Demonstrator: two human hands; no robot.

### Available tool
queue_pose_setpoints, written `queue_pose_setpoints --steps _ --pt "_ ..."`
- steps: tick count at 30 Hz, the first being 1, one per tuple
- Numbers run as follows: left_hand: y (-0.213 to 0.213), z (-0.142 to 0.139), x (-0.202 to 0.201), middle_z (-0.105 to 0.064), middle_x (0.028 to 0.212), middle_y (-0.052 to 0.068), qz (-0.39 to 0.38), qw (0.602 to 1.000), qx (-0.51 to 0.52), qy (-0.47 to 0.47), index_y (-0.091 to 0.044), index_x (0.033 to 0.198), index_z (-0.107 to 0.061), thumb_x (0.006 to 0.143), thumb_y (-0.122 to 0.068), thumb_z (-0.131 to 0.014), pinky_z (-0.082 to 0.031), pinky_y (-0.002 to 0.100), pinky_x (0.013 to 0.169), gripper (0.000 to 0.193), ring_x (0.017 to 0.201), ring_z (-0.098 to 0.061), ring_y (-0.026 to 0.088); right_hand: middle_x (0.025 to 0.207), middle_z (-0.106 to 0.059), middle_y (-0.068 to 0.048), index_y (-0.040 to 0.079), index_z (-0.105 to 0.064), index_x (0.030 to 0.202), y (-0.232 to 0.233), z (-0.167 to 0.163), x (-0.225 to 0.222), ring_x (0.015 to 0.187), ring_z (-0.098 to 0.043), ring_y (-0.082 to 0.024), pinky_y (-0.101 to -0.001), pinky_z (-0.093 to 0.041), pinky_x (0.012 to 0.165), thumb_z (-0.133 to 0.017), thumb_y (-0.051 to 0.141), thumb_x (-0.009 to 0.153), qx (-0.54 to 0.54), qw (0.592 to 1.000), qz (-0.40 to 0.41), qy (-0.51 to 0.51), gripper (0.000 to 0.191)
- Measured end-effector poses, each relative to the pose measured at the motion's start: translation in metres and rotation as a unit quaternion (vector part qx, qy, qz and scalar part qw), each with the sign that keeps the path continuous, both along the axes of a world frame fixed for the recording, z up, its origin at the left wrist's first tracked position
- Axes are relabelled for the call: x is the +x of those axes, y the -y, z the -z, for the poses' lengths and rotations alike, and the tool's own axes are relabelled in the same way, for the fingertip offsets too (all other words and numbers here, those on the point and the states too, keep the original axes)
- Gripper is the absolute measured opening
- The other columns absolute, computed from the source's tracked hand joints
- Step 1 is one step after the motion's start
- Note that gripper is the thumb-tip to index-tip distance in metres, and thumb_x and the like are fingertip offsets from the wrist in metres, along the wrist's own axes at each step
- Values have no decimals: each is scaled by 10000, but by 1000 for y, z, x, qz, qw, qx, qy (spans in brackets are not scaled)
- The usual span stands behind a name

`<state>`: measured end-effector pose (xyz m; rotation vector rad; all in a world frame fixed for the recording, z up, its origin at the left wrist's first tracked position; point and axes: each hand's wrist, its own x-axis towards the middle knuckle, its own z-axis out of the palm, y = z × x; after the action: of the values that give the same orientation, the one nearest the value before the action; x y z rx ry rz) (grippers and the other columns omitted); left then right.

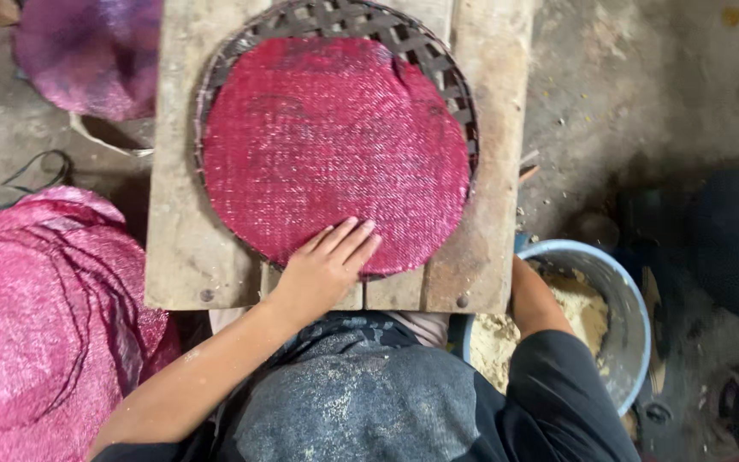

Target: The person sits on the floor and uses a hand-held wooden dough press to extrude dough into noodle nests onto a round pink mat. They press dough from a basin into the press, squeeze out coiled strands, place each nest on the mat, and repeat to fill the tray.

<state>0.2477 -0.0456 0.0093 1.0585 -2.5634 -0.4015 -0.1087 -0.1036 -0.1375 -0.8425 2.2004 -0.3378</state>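
The red woven mat (pixel 335 150) could slide off centre on the round bamboo tray (pixel 438 64) beneath it: only the left hand (pixel 327 265) pins it, at the mat's six o'clock edge, so any sideways drag there would probably bunch or skew the cloth. The tray itself sits on a narrow wooden worktop (pixel 177 214) across the lap, which looks as though a knee shift could tip it.

Nearest the camera, the left forearm runs up from seven o'clock, wrist straight, palm down, fingers flat, close together and pointing toward one o'clock; the grip is spread open on the mat, clamped on nothing. The right arm (pixel 536 304) drops at four o'clock into a pale blue bucket (pixel 635 308) of yellowish crumbly mash (pixel 588 312); the right hand is hidden behind the worktop edge, so I cannot tell its grip.

Farther out, the mat covers nearly all of the tray, with lattice showing only along the rim from twelve to three o'clock. Pink mesh sacks (pixel 36 316) lie on the floor at nine o'clock.
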Motion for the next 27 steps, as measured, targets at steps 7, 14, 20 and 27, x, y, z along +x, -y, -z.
queue_pose_setpoints --steps 7,14,20,27 --pt "29 -25 78 -386 1616 124 -171 984 -10 -38 -147 1508 -473 916 -429 -728 -258 555 1218 704 1517 -317 324 1013 -676 -131 60 -620 1202 7 1 -9 845 -632 -259 -396 -534 763 -558 274 1058 -163 945 217 181 264" --pt "110 -30 136 -438 1539 189 -282 956 -3 -84 -35 1512 -479 906 -267 -836 -368 477 1189 741 1402 -418 391 1002 -667 -107 78 -612 1202 -25 -59 -72 822 -623 -242 -378 -531 746 -509 238 1087 -409 693 316 503 222" --pt "197 -26 72 -504 1486 147 -141 988 -26 -54 -35 1449 -535 863 -312 -855 -405 488 1087 723 1341 -468 349 939 -579 -45 140 -587 1115 -124 -146 -49 841 -546 -201 -365 -446 823 -494 350 1110 -467 670 147 558 229" --pt "240 -24 27 -615 1220 146 -114 993 -6 13 -88 1245 -681 774 -343 -872 -435 545 982 569 1145 -572 356 910 -516 -38 84 -531 1250 -210 -159 57 803 -471 -156 -336 -386 725 -704 278 865 -482 762 92 423 465"
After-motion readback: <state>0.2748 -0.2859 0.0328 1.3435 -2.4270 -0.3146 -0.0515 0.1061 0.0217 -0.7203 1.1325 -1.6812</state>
